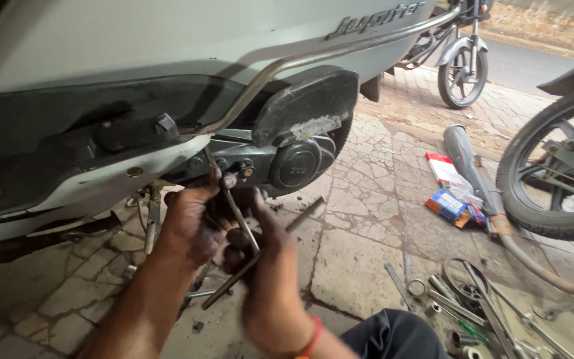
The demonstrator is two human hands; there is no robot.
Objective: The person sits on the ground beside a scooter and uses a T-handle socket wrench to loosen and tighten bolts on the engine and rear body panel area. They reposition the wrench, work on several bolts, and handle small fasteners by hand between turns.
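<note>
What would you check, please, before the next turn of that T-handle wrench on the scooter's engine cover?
1. Wrench tip seated on the bolt: the T-handle wrench runs up toward the bolt area on the engine cover, but the seating is cannot tell.
2. Both hands on the tool: left hand is by the shaft and right hand is at the crossbar: ok.
3. Grip dryness: both hands look dark with grease: not ok.
4. Spare tools within reach: loose wrenches and sockets lie on the paving at the right: ok.
5. Ground around the knees: the exhaust pipe and small boxes lie apart from the hands: ok.
</note>
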